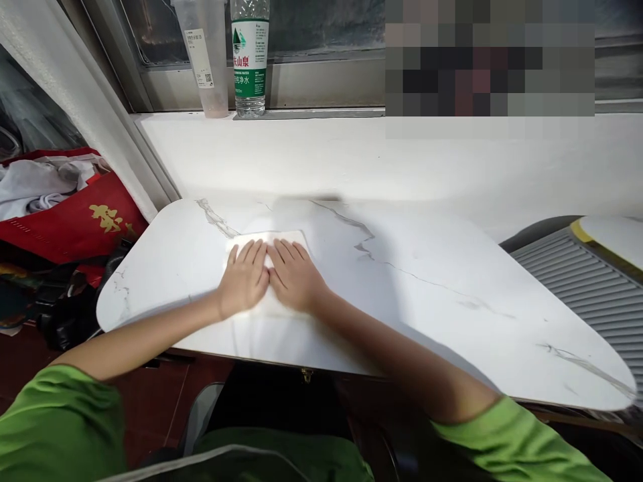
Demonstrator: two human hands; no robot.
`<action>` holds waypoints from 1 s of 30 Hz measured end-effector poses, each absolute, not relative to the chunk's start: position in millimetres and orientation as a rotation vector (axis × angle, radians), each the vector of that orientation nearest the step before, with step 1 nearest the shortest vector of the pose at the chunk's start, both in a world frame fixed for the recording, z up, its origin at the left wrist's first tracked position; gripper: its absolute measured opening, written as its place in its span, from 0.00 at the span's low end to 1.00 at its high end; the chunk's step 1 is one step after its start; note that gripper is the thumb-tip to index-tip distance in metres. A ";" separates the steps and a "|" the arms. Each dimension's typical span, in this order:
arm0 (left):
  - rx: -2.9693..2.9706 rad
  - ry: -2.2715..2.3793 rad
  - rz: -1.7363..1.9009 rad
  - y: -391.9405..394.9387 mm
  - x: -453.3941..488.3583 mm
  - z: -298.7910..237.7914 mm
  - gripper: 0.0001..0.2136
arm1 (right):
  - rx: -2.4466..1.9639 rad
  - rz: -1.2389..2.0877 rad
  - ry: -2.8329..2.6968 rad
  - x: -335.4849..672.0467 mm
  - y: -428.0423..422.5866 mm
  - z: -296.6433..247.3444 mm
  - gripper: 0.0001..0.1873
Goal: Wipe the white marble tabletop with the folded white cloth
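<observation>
A pale square cloth or paper sheet (266, 311) lies flat on the white marble-patterned table (426, 301), left of its middle. My left hand (244, 278) rests palm down on it, fingers stretched out and pointing away from me. Beside it my right hand (295, 276) presses flat on the same sheet, with its thumb side touching the left hand. Both hands cover much of the sheet; its far edge shows beyond my fingertips. Whether it is cloth or paper I cannot tell.
On the ledge behind the table stand a water bottle (250, 67) and a tall translucent plastic container (208, 60). A red bag (75, 221) holding white items sits at the left. A grey ribbed surface (567, 274) lies beyond the table's right edge.
</observation>
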State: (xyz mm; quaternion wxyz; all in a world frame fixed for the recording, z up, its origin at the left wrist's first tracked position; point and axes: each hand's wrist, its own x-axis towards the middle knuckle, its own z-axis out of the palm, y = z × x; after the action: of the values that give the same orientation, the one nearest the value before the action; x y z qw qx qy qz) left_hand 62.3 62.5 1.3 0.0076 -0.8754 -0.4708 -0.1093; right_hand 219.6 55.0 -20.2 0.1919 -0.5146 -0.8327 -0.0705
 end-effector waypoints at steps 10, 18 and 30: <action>-2.928 -1.208 -0.328 -0.1 89.5 4.9 0.25 | -1.456 -0.243 -2.327 254.4 -25.0 -20.7 0.28; -2.874 -1.320 -0.309 127.2 150.7 -1.9 0.24 | -1.631 -0.121 -2.241 302.2 103.4 -18.6 0.25; -2.869 -1.427 -0.316 194.2 183.7 2.3 0.24 | -1.895 -0.121 -2.055 317.4 166.7 -17.3 0.27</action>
State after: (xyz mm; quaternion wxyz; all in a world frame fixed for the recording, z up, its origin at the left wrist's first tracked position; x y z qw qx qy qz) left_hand 183.7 194.2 2.3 -0.0390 -0.8903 -0.4429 -0.0981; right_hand 317.4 166.7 -17.3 0.1712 -0.6673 -0.7236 -0.0427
